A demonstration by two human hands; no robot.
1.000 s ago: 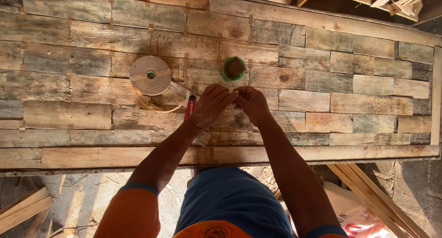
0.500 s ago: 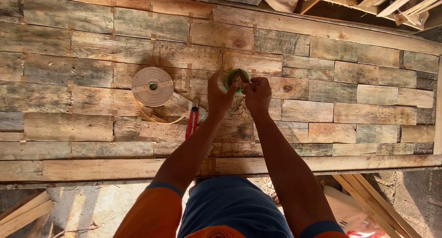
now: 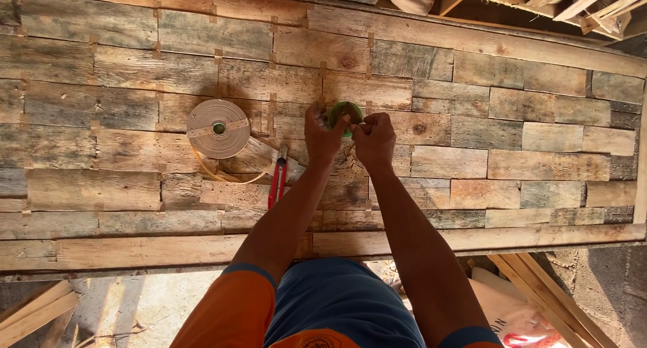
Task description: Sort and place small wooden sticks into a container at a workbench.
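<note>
My left hand [image 3: 325,138] and my right hand [image 3: 375,136] are side by side on a panel of weathered wood pieces [image 3: 472,119]. Both close on a small green roll of tape [image 3: 344,112] that lies on the wood just beyond my fingertips. A large tan roll of veneer strip [image 3: 218,128] lies flat to the left of my left hand, with a loose end curling toward me. A red-handled cutter [image 3: 277,178] lies on the boards beside my left forearm.
The panel's wooden frame rail [image 3: 135,250] runs along its near edge. Loose wood slats lie at the lower left [image 3: 30,311], lower right [image 3: 539,287] and upper right [image 3: 579,1]. A white sack [image 3: 505,314] sits on the ground at right.
Both hands moved away from me across the boards, from near the cutter up to the green tape roll, and closed on it.
</note>
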